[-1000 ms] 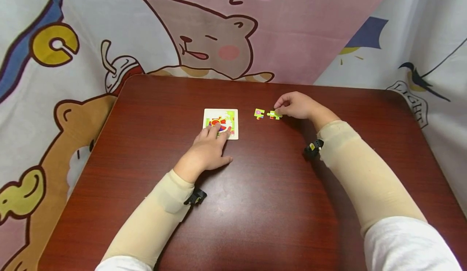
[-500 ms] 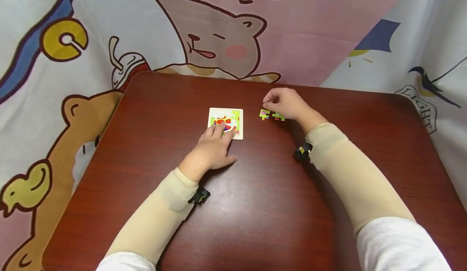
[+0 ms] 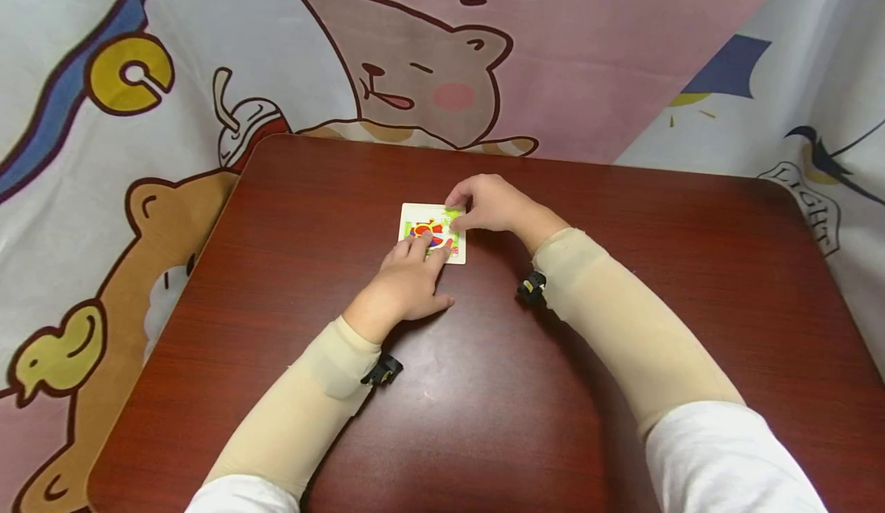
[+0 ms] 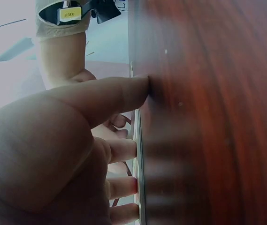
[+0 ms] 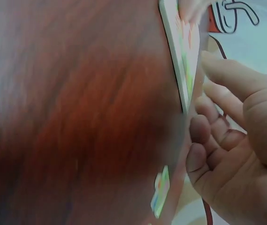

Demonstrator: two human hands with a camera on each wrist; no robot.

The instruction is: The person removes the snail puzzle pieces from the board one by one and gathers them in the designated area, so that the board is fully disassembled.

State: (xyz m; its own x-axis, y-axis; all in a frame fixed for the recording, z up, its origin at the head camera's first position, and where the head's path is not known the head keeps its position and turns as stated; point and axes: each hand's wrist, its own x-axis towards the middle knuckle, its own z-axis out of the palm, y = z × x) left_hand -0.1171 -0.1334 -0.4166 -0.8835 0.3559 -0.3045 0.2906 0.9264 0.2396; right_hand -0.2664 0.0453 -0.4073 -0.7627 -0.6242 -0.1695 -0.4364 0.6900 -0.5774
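A small square jigsaw board (image 3: 415, 212) with a white border lies on the table, its picture green, red and blue. My left hand (image 3: 406, 286) rests fingertips on the board's near part, thumb spread out on the table; the left wrist view shows the board's thin edge (image 4: 141, 183) under straight fingers. Over the board's far right corner is my right hand (image 3: 494, 204), thumb and forefinger apart, with green picture between them. In the right wrist view nothing shows between those fingers. Green puzzle pieces (image 5: 160, 194) lie on the table beyond; in the head view the right hand hides them.
The brown wooden table (image 3: 484, 390) has rounded far corners. Behind it hangs a cloth printed with cartoon animals (image 3: 429, 75). Black cameras (image 3: 531, 288) are strapped at both wrists.
My right hand has moved left from the loose puzzle pieces to the board's far right corner, its thumb and forefinger parting. My left hand has stayed on the board; the head view has shifted slightly.
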